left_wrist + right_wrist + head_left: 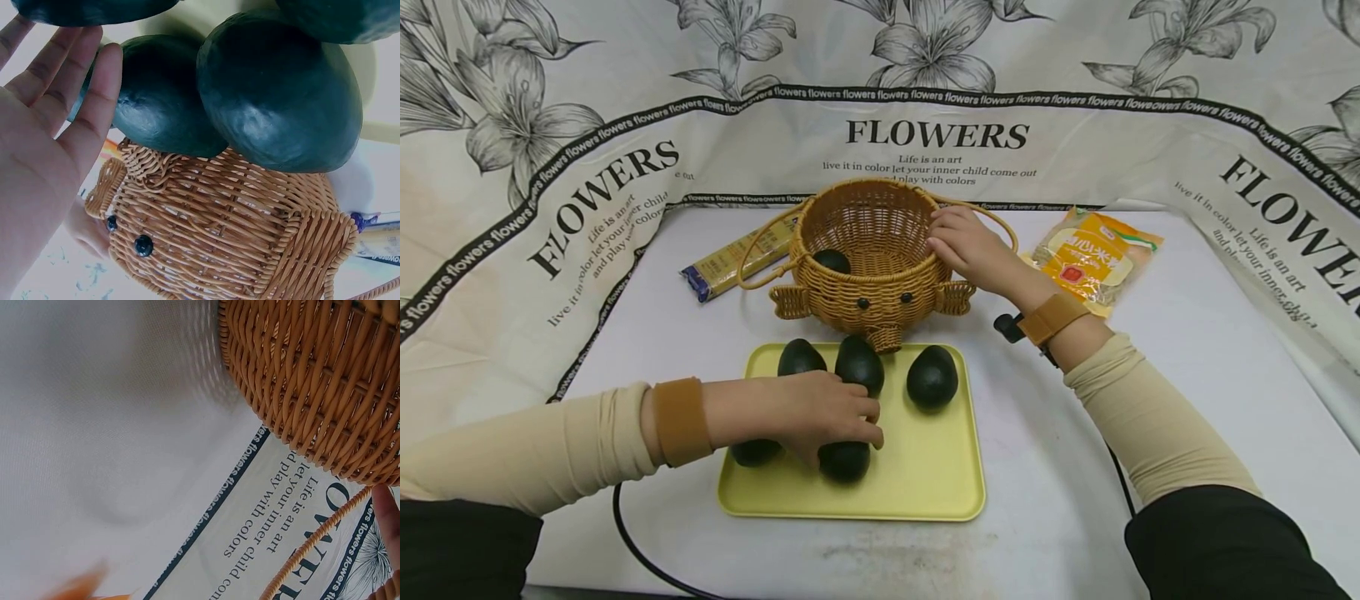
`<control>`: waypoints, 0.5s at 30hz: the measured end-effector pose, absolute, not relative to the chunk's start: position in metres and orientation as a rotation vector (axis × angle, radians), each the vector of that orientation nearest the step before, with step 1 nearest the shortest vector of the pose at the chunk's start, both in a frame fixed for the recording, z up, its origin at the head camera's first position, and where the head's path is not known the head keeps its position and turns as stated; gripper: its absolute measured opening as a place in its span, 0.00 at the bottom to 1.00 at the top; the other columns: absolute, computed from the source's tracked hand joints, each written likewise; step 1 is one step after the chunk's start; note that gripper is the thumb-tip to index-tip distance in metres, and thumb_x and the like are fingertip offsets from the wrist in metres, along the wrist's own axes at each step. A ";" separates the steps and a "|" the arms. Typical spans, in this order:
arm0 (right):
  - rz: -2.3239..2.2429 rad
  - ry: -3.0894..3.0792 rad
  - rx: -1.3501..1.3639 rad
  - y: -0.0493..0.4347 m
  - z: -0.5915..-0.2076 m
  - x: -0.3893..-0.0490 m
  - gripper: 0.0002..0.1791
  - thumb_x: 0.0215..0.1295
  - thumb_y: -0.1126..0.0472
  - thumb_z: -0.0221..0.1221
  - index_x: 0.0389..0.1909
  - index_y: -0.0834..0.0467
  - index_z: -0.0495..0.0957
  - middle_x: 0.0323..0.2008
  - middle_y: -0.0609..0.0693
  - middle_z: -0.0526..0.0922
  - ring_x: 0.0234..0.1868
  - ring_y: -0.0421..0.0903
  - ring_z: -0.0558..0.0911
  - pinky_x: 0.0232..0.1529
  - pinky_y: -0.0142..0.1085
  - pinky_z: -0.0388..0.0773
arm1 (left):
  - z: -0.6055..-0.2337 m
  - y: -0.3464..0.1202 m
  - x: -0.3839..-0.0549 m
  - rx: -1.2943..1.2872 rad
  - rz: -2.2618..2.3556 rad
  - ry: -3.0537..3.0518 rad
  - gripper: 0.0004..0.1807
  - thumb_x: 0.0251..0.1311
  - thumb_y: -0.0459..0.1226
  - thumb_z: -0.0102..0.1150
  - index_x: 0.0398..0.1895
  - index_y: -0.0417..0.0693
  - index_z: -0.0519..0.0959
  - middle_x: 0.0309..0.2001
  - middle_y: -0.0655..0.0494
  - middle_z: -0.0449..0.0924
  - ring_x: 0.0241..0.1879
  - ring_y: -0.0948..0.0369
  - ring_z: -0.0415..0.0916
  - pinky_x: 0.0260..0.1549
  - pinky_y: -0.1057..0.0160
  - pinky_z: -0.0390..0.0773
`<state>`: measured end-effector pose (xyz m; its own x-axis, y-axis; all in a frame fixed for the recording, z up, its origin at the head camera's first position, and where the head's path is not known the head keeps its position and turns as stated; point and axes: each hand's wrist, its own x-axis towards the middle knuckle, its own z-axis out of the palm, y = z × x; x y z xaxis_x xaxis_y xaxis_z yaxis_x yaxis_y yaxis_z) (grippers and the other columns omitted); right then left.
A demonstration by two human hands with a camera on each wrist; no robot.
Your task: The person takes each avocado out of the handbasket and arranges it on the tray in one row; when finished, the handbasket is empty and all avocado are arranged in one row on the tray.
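My left hand [831, 412] is over the yellow tray [925, 492], its extended fingers beside the front avocado [844, 463]. In the left wrist view, the fingertips lie along the edge of this dark green avocado [94, 9], and the thumb is out of sight. Several other avocados lie on the tray, among them one at the right [932, 378] and one at the back middle [859, 365]. Behind the tray stands a wicker basket [865, 300] with an animal face and one avocado [832, 261] inside. My right hand [973, 250] grips the basket's right rim.
A long yellow packet [737, 262] lies left of the basket, partly behind its looped handle. To the right is an orange and clear food bag [1093, 258]. A flower-printed cloth [936, 150] rises behind the white table [1045, 467]. A black cable [640, 546] runs at the front left.
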<state>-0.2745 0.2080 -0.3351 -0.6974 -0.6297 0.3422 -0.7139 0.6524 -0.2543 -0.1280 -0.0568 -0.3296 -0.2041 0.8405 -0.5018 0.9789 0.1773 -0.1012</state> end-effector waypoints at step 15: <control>0.561 -2.642 1.094 0.208 -0.336 -0.274 0.18 0.75 0.58 0.42 0.32 0.59 0.78 0.45 0.58 0.79 0.66 0.57 0.63 0.71 0.47 0.53 | -0.274 -0.055 -0.149 1.689 -0.308 2.237 0.37 0.47 0.56 0.68 0.63 0.62 0.68 0.60 0.59 0.68 0.58 0.60 0.68 0.49 0.58 0.77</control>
